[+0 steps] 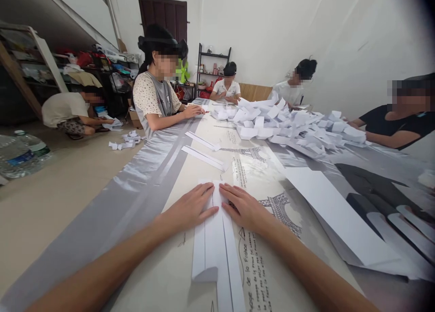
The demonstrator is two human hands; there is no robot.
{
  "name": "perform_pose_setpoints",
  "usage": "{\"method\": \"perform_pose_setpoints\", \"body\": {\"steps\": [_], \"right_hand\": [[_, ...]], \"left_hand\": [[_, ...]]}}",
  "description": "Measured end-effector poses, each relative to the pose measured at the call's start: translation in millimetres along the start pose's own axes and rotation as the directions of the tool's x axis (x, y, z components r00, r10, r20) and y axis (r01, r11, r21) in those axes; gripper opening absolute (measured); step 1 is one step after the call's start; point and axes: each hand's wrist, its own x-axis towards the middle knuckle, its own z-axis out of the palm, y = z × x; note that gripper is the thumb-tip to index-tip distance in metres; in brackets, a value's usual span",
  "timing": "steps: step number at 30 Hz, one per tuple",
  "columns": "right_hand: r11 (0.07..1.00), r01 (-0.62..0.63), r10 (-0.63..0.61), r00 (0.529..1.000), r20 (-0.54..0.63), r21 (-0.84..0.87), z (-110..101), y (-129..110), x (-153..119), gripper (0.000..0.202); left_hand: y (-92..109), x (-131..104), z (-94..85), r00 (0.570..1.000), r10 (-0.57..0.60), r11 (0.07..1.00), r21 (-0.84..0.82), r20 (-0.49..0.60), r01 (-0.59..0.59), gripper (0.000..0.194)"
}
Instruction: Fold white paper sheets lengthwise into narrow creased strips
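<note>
Left hand (192,205) and right hand (244,206), grips spread, rest on folded paper (213,239) at twelve o'clock; even pressure should straighten creases.

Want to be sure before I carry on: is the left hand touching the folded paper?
Touching. The head view shows the left hand with thumb and fingertips lying over the far end of the folded paper, no gap showing.

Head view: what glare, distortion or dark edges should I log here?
Head view: glare whitens a patch of the cream printed table covering; sheen streaks the shiny grey cloth; wide-angle stretch pulls at the edges; the upper right corner falls dark; dark lines on the folded white paper under the bare left hand and bare right hand read clearly.
</note>
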Motion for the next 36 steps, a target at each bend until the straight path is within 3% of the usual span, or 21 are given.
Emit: {"method": "perform_pose_setpoints", "body": {"steps": [11,16,22,31,36], "right_hand": [[0.998,-0.033,0.032,0.999,-0.015,-0.047,-3,-9,3,0.044],[0.998,-0.038,0.039,0.999,0.024,-0.048,2,-9,6,0.048],[0.999,-0.015,0.015,1.000,-0.013,-0.034,-2,-12,10,0.043],[0.992,-0.051,0.050,0.999,-0.016,-0.118,5,-16,9,0.047],[0.987,-0.077,0.077,0.997,-0.006,-0.139,6,-18,8,0.048]], "left_hand": [[-1,2,3.0,0.999,0.053,0.997,0.049,0.013,-0.053,0.053],[1,2,1.3,0.999,0.029,1.000,0.007,0.013,-0.029,0.054],[4,3,0.2,0.998,0.001,0.999,0.047,0.065,-0.004,0.059],[4,13,-12.9,0.992,0.105,0.991,0.076,0.072,-0.110,0.048],[1,9,-9.5,0.993,0.089,0.993,0.069,0.084,-0.095,0.058]]}}
